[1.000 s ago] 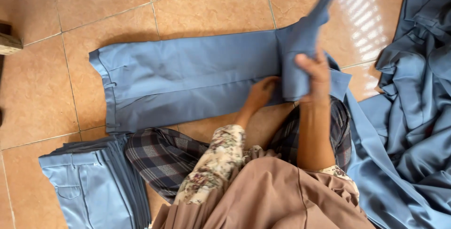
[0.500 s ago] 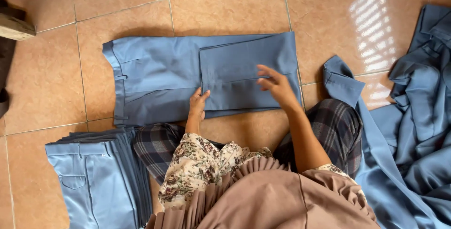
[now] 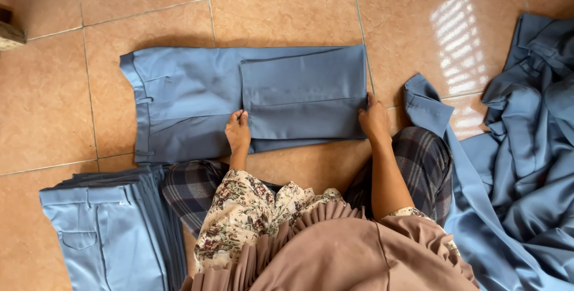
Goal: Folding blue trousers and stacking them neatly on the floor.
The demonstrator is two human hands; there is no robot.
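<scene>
Folding is the step in hand: the blue trousers (image 3: 197,103) lie flat on the tiled floor (image 3: 287,4), legs already doubled back over the seat. Left hand (image 3: 238,131) rests with fingers (image 3: 239,116) spread flat on the near left corner of the folded panel; right hand (image 3: 375,119) presses flat at the near right corner, on the fold, neither hand gripping cloth. Judging from this, the next move calls for a firm hold on both edges of the fold so the smooth, slightly glossy twill does not slip. Near and left of the fingers sits a stack of folded trousers (image 3: 101,231), square-edged. Right of them sprawls a loose blue heap (image 3: 526,165), rumpled and soft.
</scene>
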